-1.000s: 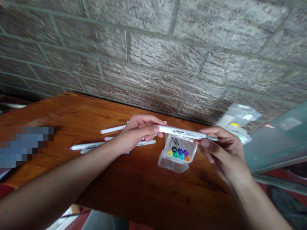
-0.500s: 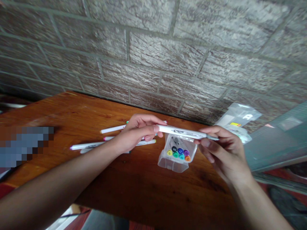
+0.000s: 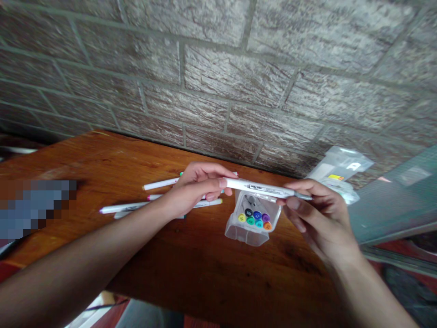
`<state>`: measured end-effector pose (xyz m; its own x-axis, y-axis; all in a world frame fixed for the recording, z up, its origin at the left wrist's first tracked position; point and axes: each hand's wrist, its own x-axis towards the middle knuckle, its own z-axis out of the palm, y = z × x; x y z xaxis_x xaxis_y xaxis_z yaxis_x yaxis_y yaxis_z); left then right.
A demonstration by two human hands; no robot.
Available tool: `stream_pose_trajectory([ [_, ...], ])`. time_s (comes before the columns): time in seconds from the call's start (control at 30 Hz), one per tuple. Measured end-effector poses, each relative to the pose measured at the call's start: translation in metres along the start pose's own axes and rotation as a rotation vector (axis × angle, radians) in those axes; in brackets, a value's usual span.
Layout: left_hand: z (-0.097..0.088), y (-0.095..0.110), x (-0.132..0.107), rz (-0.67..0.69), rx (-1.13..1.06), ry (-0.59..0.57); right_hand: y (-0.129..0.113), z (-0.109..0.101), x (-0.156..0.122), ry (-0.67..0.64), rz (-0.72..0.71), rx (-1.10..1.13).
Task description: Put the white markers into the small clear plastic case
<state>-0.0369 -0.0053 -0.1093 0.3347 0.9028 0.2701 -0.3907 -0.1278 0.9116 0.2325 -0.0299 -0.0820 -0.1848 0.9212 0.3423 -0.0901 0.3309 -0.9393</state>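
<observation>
Fingers (image 3: pixel 218 183) of the left hand (image 3: pixel 196 191) are pinched on one end of a white marker (image 3: pixel 259 187), thumb below and forefinger above. The right hand (image 3: pixel 321 218) pinches the other end between thumb and fingertips, close to the grey cap. Both grips are closed on the barrel. The marker lies level between the hands, lifted off the worktop (image 3: pixel 102 164) and just above a clear plastic case (image 3: pixel 243 236).

The case sits tilted with its mouth toward the camera. Inside it are capped markers (image 3: pixel 254 219) showing yellow, green, blue, purple, orange and black ends. Left of the case, partly under the left hand, loose markers (image 3: pixel 123 208) lie flat on the wood. A plastic bag (image 3: pixel 341 166) rests at the right, against the brick wall (image 3: pixel 218 77).

The marker looks light and stiff, a smooth plastic tube that could slide in a loose pinch or roll if set down. Its caps may pull free, so the plain barrel between them seems the surer place to hold it, with modest pressure.
</observation>
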Motion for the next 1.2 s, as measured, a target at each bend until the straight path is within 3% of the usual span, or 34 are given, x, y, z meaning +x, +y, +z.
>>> stream_pose_trajectory([
  [1.2,0.0006,0.0005,0.0002,0.022,-0.039,-0.024,-0.0007,0.0044,0.0012,0.029,-0.008,0.046],
])
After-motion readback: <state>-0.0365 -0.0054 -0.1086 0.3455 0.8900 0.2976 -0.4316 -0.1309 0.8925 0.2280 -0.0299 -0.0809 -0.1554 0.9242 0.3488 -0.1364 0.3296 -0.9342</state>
